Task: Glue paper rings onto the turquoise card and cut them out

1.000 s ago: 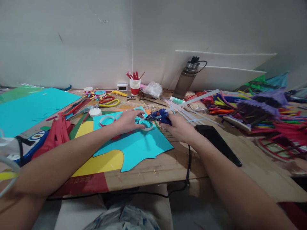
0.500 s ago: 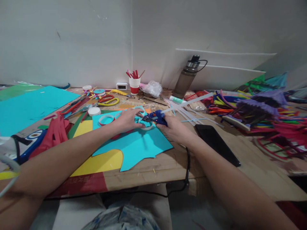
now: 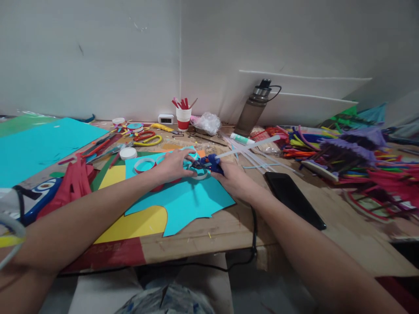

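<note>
In my right hand (image 3: pixel 234 176) is a blue hot glue gun (image 3: pixel 214 163), with a long translucent glue stick (image 3: pixel 248 147) out of its back. Its nozzle points left, close to the fingertips of my left hand (image 3: pixel 175 165). That hand is curled over a cluster of paper rings, thumb and forefinger around a pale paper ring (image 3: pixel 200 176); its exact grip is partly hidden. Another paper ring (image 3: pixel 145 165), red outside and white inside, stands to the left. The rings sit on a cut turquoise sheet (image 3: pixel 199 200), which overlaps a yellow sheet (image 3: pixel 144 224).
Right of my arm lies a black phone (image 3: pixel 294 198); loose glue sticks (image 3: pixel 255 159) are behind it. A bottle (image 3: pixel 253 109), a paper cup (image 3: pixel 183 120) and scissors (image 3: pixel 149 140) stand or lie at the back. Pipe cleaners (image 3: pixel 304 139) heap up at right. A black cord (image 3: pixel 253 231) hangs over the edge.
The glue gun and my right hand have shifted very slightly left, and the glue stick's back end sits lower. My left hand keeps its place. The view has tilted a little.
</note>
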`<action>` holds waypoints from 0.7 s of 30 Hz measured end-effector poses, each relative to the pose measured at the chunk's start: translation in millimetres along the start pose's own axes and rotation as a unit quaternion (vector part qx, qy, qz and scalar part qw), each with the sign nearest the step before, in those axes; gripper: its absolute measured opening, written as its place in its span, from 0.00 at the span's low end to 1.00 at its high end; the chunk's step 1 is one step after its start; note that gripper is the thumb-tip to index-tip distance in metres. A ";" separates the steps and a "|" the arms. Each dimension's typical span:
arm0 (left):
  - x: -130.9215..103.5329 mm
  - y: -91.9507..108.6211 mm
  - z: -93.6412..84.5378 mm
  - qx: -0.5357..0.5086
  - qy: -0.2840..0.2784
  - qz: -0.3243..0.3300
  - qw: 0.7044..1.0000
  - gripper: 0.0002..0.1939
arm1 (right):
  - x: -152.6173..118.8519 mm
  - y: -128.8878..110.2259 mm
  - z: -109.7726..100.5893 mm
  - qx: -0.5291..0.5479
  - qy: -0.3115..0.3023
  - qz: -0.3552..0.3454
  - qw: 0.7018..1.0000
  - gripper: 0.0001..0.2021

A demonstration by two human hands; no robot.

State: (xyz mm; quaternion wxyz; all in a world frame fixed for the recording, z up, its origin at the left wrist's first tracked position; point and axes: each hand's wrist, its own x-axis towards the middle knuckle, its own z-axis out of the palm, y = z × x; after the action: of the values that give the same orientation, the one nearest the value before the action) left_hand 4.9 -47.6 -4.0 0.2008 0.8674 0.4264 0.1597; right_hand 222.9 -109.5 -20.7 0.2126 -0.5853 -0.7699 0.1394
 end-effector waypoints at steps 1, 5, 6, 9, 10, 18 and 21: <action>0.1 -0.3 0.1 0.002 0.000 0.001 1.000 0.39 | 0.1 -0.5 0.0 -0.007 -0.001 0.005 1.000 0.14; 0.8 -1.5 0.4 0.010 0.000 0.007 1.000 0.39 | -0.1 -1.2 0.0 -0.021 -0.007 0.019 1.000 0.15; 1.0 -1.9 0.6 0.012 0.001 0.007 1.000 0.39 | -0.3 -0.8 0.3 -0.022 -0.006 0.017 1.000 0.16; 1.3 -3.1 1.3 0.009 0.004 0.012 1.000 0.40 | -0.9 1.3 1.6 -0.027 0.002 0.008 1.000 0.16; 1.2 -3.3 1.5 0.006 0.005 0.014 1.000 0.40 | -1.1 2.1 2.0 -0.029 0.005 0.005 1.000 0.16; 1.5 -3.9 1.7 -0.001 0.004 0.016 1.000 0.40 | 0.4 1.0 3.4 -0.046 0.009 0.009 0.999 0.14; 2.7 -5.6 2.3 0.004 0.002 0.017 1.000 0.40 | 0.0 -1.2 2.9 -0.037 0.007 0.001 0.999 0.12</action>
State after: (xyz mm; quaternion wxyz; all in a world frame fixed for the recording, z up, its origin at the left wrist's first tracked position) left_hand 3.7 -42.8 -8.4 0.1939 0.8747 0.4130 0.1635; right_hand 220.4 -109.8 -22.6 0.1961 -0.5948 -0.7723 0.1065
